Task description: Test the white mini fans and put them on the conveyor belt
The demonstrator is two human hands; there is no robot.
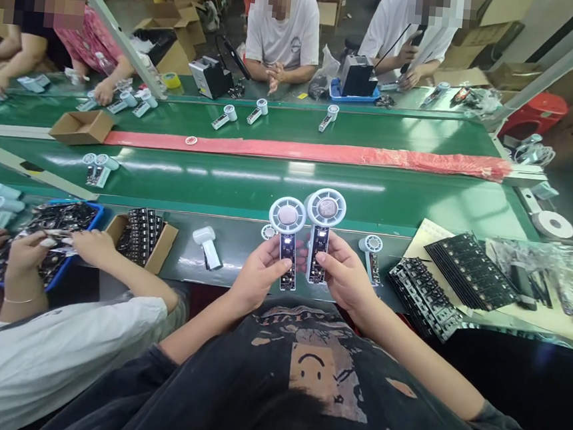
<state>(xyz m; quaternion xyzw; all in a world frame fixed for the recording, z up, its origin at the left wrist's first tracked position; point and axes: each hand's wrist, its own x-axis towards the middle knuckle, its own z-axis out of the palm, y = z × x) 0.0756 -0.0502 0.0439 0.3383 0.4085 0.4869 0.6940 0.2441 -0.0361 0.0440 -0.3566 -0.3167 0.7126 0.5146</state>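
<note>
My left hand (261, 271) is closed around the handle of a light-blue handheld fan (287, 216), its round head up and a dark circuit board showing in the open handle. Beside it, my right hand (345, 268) grips a second handheld fan (326, 207) of the same kind, slightly higher. A small light glows on each board. Both thumbs press near the boards. Behind and to the right lies another open fan (373, 246), and a further fan head (268, 232) is partly hidden behind my left hand. To the left, a white fan (208, 245) rests on the bench.
Stacked circuit boards (424, 297) and black board panels (470, 268) lie on the right. At left stand a cardboard box (163, 250) of boards and a blue tray (96, 215), where a co-worker's hands (90, 246) work. Green conveyors (229, 183) run beyond, divided by a red strip (292, 150).
</note>
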